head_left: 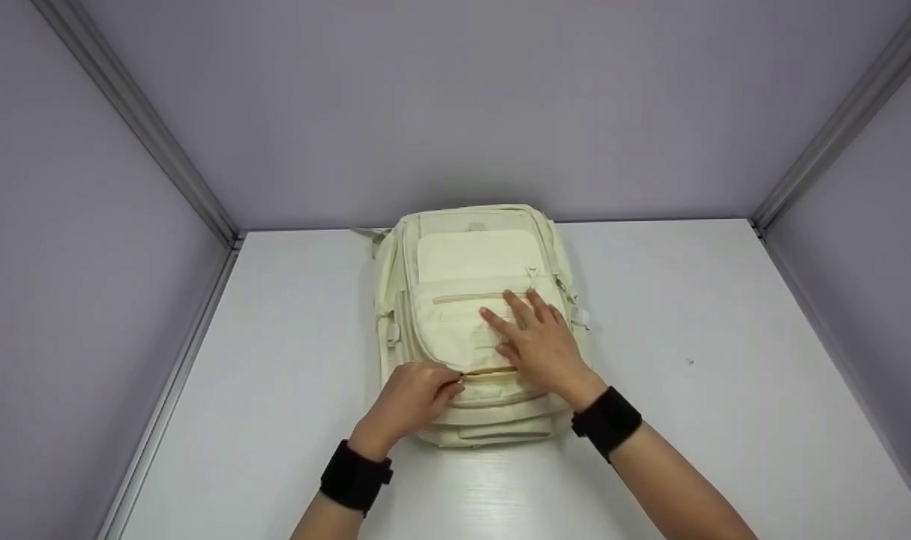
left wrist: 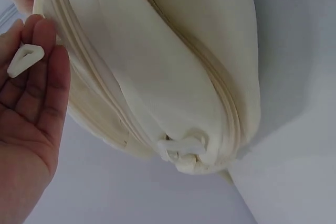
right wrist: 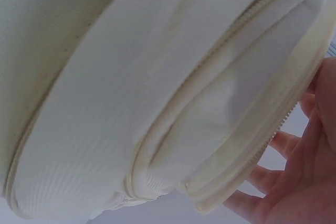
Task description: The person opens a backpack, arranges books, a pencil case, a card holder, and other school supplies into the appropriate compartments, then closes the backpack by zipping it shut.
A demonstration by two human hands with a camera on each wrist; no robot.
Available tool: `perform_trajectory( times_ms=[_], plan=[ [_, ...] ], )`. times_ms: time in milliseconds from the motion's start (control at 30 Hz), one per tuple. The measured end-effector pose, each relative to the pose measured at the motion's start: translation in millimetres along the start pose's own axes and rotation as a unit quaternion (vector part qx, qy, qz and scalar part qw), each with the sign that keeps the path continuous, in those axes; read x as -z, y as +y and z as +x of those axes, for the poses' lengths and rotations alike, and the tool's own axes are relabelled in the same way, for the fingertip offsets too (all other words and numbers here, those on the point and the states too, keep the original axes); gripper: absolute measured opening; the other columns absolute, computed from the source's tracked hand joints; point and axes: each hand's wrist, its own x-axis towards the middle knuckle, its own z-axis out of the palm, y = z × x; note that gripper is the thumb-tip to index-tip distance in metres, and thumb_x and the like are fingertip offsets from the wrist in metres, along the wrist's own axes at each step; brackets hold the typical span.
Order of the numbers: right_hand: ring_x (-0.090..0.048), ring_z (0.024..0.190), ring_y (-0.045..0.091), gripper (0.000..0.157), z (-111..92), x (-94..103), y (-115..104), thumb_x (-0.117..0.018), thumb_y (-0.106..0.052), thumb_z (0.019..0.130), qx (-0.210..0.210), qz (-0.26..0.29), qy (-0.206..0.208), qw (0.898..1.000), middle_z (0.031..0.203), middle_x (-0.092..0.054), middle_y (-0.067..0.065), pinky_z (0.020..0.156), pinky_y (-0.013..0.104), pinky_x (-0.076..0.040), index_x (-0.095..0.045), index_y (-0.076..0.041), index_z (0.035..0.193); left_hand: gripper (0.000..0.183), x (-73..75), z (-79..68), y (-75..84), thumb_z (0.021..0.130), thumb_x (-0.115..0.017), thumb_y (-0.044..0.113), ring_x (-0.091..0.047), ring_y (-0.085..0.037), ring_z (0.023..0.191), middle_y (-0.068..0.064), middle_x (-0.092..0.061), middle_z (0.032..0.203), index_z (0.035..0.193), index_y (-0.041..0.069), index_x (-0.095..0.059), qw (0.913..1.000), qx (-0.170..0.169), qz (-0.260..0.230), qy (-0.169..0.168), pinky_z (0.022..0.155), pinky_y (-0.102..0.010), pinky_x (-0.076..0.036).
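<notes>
A cream backpack (head_left: 479, 256) lies on the table with its front pocket facing up. My left hand (head_left: 418, 391) is at the pocket's lower edge and pinches a zipper pull (left wrist: 26, 59), a pale triangular loop seen by the fingers in the left wrist view. Just right of these fingertips, a stretch of the pocket zipper (head_left: 492, 371) gapes. With fingers spread, my right hand (head_left: 546, 349) rests on the pocket's right side. The right wrist view shows those fingers (right wrist: 286, 144) along the parted zipper teeth (right wrist: 281, 124).
The white table (head_left: 275, 352) is enclosed by pale walls (head_left: 470, 105) at the back and both sides. A side buckle (head_left: 393, 332) sits on the bag's left edge, and a strap sticks out at its upper left. A tiny scrap (head_left: 690, 361) lies to the right.
</notes>
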Motion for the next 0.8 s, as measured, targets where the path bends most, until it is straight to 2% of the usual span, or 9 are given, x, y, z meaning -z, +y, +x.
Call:
perform_trajectory(
  times_ms=[200, 333, 400, 500, 600, 700, 800],
  plan=[
    [-0.028, 0.138, 0.049, 0.056, -1.7, -0.3, 0.6, -0.059, -0.035, 0.099, 0.004, 0.002, 0.004, 1.0, 0.153, -0.033, 0.019, 0.101, 0.062, -0.034, -0.04, -0.029, 0.151, 0.018, -12.6, 11.8, 12.5, 0.092, -0.071, 0.016, -0.052, -0.004, 0.055, 0.008, -0.055, 0.061, 0.074, 0.012, -0.068, 0.9993, -0.012, 0.035, -0.002, 0.053, -0.022, -0.044],
    [-0.026, 0.14, 0.048, 0.056, -3.0, 3.1, -1.6, -0.058, -0.034, 0.1, -0.007, 0.007, -0.01, 1.0, 0.154, -0.031, 0.019, 0.103, 0.063, -0.032, -0.038, -0.028, 0.152, 0.022, -13.7, 16.0, 14.8, 0.092, -0.071, 0.022, -0.051, -0.003, 0.054, 0.008, -0.057, 0.062, 0.073, 0.013, -0.069, 0.9991, 0.005, 0.041, -0.001, 0.053, -0.022, -0.044],
    [-0.026, 0.14, 0.046, 0.054, -4.9, 6.4, -5.3, -0.061, -0.029, 0.099, 0.001, 0.033, 0.002, 0.999, 0.153, -0.033, 0.021, 0.105, 0.062, -0.03, -0.043, -0.023, 0.149, 0.021, -10.7, 16.7, 14.7, 0.092, -0.071, 0.024, -0.055, -0.004, 0.057, 0.006, -0.061, 0.066, 0.076, 0.012, -0.072, 0.999, 0.019, 0.039, 0.011, 0.054, -0.022, -0.045],
    [-0.032, 0.138, 0.042, 0.045, -8.6, 9.8, -13.7, -0.067, -0.021, 0.096, 0.041, 0.088, 0.041, 0.994, 0.147, -0.04, 0.022, 0.108, 0.058, -0.028, -0.055, -0.013, 0.138, 0.02, -5.0, 17.5, 14.2, 0.092, -0.071, 0.025, -0.058, -0.006, 0.06, 0.003, -0.065, 0.071, 0.079, 0.01, -0.073, 0.9983, 0.033, 0.032, 0.037, 0.055, -0.022, -0.047],
    [-0.039, 0.135, 0.036, 0.034, -11.2, 9.6, -24.0, -0.072, -0.019, 0.092, 0.104, 0.138, 0.075, 0.982, 0.139, -0.047, 0.02, 0.109, 0.05, -0.032, -0.064, -0.009, 0.123, 0.019, -1.2, 18.4, 13.8, 0.091, -0.072, 0.025, -0.058, -0.007, 0.06, 0.001, -0.066, 0.073, 0.08, 0.009, -0.071, 0.9969, 0.038, 0.021, 0.066, 0.054, -0.021, -0.047],
    [-0.048, 0.125, 0.031, 0.031, -11.5, 5.0, -33.0, -0.076, -0.021, 0.088, 0.147, 0.159, 0.098, 0.971, 0.129, -0.052, 0.015, 0.104, 0.045, -0.038, -0.067, -0.008, 0.114, 0.015, -0.1, 19.2, 14.4, 0.09, -0.074, 0.022, -0.054, -0.006, 0.057, 0.001, -0.065, 0.071, 0.084, 0.008, -0.069, 0.9959, 0.033, 0.008, 0.084, 0.051, -0.02, -0.043],
    [-0.054, 0.109, 0.025, 0.027, -10.4, -0.8, -38.8, -0.081, -0.022, 0.084, 0.162, 0.169, 0.123, 0.964, 0.115, -0.056, 0.01, 0.095, 0.043, -0.043, -0.069, -0.007, 0.104, 0.012, 0.3, 19.7, 15.7, 0.089, -0.075, 0.015, -0.052, -0.007, 0.055, 0.001, -0.062, 0.069, 0.091, 0.007, -0.065, 0.9963, 0.024, -0.01, 0.081, 0.05, -0.02, -0.041]
  ],
)
